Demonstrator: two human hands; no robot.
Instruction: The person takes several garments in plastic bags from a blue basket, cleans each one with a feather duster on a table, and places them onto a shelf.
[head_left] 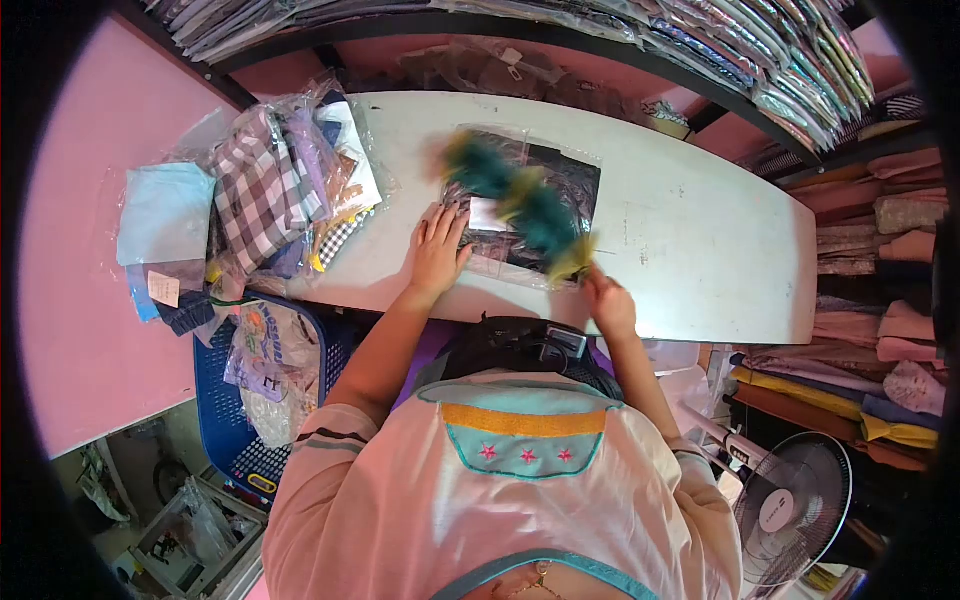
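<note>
My left hand (pixel 438 246) lies with its fingers spread on the left edge of a dark garment in clear plastic (pixel 574 180), on the white table (pixel 700 240). A white label (pixel 488 214) shows on the package just right of my fingers. My right hand (pixel 608 302), closed at the package's lower right corner, grips a fluffy green and yellow duster (pixel 540 210). The duster stretches up and left across the package, and its far end is blurred by motion.
Bagged clothes, including a checked one (pixel 262 188), are piled at the table's left. A blue basket (pixel 222 400) with plastic bags stands below them. A shelf of packed garments (pixel 720 50) hangs above. Folded fabrics (pixel 840 395) and a fan (pixel 795 508) are at the right.
</note>
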